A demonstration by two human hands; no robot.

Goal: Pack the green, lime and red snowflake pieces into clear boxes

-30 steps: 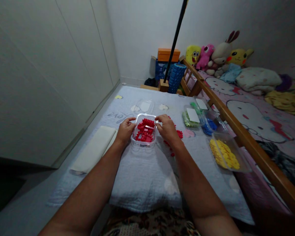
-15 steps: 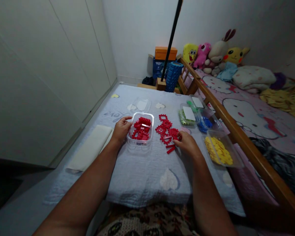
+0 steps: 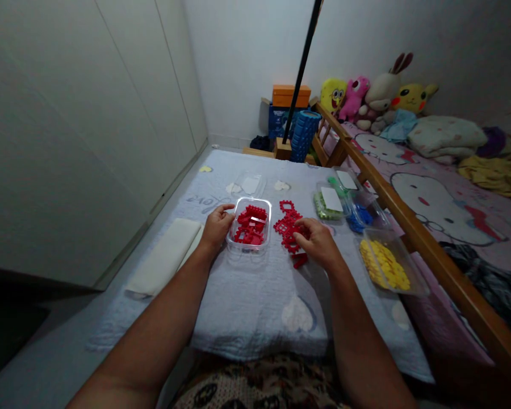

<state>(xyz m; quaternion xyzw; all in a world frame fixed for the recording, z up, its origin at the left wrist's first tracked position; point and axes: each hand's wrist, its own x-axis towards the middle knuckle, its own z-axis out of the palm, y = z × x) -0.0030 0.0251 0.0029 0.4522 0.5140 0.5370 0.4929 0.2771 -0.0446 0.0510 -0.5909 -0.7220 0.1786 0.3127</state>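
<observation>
A clear plastic container (image 3: 250,248) holding several red building pieces (image 3: 252,222) stands on the cloth-covered table. At its left rim, my left hand (image 3: 217,227) grips the side with thumb and fingers. More red notched pieces (image 3: 286,226) lie in a loose pile to the right of the container, some shaped like open square frames. My right hand (image 3: 318,241) reaches over this pile from the right, its fingers curled and closed on a red piece that they partly hide. Just below the pile lie narrow red strips (image 3: 299,260).
Containers with yellow pieces (image 3: 385,264), blue pieces (image 3: 360,217) and light green pieces (image 3: 326,205) line the table's right side, beside a wooden bed rail (image 3: 392,200). A clear lid (image 3: 250,184) lies behind the red container. Folded pale cloth (image 3: 166,255) rests at left.
My right hand has shifted left and slightly up over the red pile. My left hand stays at the container. The whole view has moved slightly.
</observation>
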